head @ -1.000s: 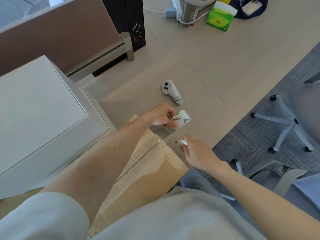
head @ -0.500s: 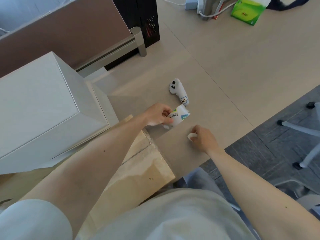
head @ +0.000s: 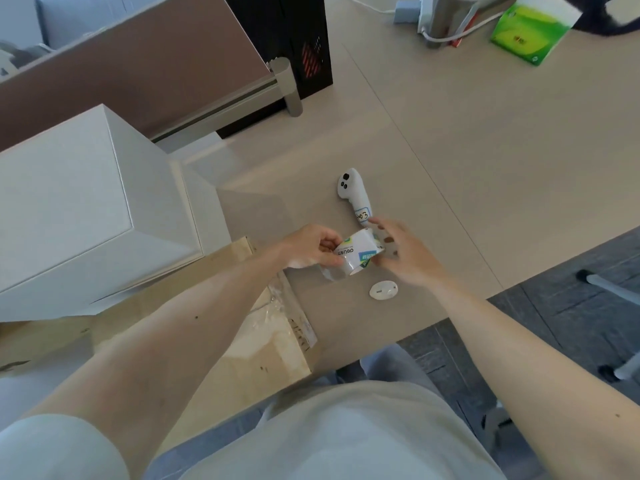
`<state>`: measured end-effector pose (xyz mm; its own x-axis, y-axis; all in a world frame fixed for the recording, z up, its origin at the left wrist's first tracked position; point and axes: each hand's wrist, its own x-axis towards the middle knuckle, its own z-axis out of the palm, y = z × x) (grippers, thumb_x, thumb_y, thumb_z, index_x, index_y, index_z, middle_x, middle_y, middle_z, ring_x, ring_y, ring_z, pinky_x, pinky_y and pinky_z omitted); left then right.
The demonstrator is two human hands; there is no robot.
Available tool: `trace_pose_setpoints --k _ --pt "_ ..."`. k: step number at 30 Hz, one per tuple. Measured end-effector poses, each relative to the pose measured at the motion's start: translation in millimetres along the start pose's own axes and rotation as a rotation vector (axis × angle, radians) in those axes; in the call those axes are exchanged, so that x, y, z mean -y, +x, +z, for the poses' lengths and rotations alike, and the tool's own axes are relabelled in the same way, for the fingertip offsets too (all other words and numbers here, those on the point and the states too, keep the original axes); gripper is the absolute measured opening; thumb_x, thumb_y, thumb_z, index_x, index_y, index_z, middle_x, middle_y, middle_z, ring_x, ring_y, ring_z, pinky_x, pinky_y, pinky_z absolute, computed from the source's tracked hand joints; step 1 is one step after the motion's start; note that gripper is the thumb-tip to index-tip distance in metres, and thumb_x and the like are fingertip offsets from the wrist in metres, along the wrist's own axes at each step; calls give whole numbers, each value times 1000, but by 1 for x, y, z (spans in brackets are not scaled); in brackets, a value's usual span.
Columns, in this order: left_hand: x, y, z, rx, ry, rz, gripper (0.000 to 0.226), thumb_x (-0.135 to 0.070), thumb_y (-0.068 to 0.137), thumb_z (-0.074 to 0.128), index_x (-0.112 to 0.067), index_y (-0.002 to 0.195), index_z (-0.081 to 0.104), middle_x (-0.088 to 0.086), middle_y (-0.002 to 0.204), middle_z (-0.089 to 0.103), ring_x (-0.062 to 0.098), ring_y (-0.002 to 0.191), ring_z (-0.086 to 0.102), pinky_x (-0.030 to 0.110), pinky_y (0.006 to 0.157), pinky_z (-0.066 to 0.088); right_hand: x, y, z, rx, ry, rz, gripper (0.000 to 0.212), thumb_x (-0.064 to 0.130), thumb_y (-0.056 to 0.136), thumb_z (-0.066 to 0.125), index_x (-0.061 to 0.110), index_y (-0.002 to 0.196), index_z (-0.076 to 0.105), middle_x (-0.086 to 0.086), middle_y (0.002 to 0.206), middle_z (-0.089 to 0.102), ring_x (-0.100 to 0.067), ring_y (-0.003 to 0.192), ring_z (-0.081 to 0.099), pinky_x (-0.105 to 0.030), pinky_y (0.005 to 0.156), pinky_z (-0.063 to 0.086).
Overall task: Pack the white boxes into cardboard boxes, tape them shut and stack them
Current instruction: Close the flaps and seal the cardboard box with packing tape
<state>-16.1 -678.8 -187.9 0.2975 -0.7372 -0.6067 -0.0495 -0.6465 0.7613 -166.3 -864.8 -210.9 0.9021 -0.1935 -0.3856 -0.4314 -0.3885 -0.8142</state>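
Gripping the tape roll [head: 356,254], the left hand [head: 310,247] holds it between both hands, while the blurred right hand [head: 407,259] touches its other side with fingers loosely spread; the cardboard box [head: 277,344] lies under the left forearm.

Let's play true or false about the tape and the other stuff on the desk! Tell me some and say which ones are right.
1. The left hand holds the roll of tape. True.
2. The small white oval thing is in the right hand. False: it lies on the table, apart from that hand.
3. The white controller lies on the table, beyond the roll of tape. True.
4. The green tissue pack sits on the cardboard box. False: it stands on the far part of the table.
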Motion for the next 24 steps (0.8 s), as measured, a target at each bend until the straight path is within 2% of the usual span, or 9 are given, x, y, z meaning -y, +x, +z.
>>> trace_pose_setpoints --k 3,5,7,10,13,16,18,21,24 --pt "-1 3 4 -10 2 -37 21 4 84 74 -11 95 66 4 92 68 0 71 61 15 76 51 -2 11 -6 57 -102 -60 59 5 80 71 23 132 51 14 126 44 -11 115 51 -36 97 46" --pt "-1 7 3 -68 39 -65 29 -1 80 80 -13 101 65 2 98 67 -5 64 57 15 70 48 -4 16 -11 79 -192 -76 56 6 76 72 19 128 53 10 123 52 -17 114 52 -33 90 44" --pt "1 12 1 -128 127 -100 38 -11 76 86 -16 107 64 -2 105 66 -2 61 51 17 64 43 -5 19 -16 84 -268 -77 51 10 75 74 17 123 56 5 114 59 -21 106 55 -31 81 41" --pt "3 20 3 -194 224 -161 42 -21 75 87 -17 110 65 -4 101 62 6 71 51 16 61 38 -4 24 -19 104 -386 -103 52 16 75 74 20 124 58 2 114 62 -22 104 56 -33 79 44" --pt "4 29 9 -220 256 -215 41 -20 75 87 -14 110 65 -2 97 59 14 82 53 16 60 37 -5 32 -24 104 -522 -150 55 20 75 70 28 129 58 1 107 62 -23 104 52 -31 76 38" --pt "6 37 13 -256 271 -268 44 -18 73 88 -10 110 66 1 96 58 16 83 53 14 57 36 -9 36 -27 108 -671 -141 55 26 78 68 33 131 56 1 107 60 -25 108 51 -36 83 38" --pt "5 41 13 -289 281 -309 46 -18 71 90 -7 109 66 1 95 58 16 83 53 18 55 35 -8 35 -25 86 -714 -178 53 29 81 68 33 132 56 0 111 60 -26 108 50 -36 85 35" --pt "7 46 14 -341 320 -377 49 -18 66 93 -6 105 67 1 93 58 16 84 53 21 53 33 -2 33 -20 86 -745 -256 52 34 82 69 32 133 55 -2 111 59 -27 105 49 -37 86 33" --pt "13 52 21 -379 363 -438 37 -16 63 93 -17 80 61 1 88 58 17 81 54 24 60 36 2 31 -14 109 -750 -292 59 22 76 71 32 132 56 -4 105 59 -29 100 51 -38 84 35"
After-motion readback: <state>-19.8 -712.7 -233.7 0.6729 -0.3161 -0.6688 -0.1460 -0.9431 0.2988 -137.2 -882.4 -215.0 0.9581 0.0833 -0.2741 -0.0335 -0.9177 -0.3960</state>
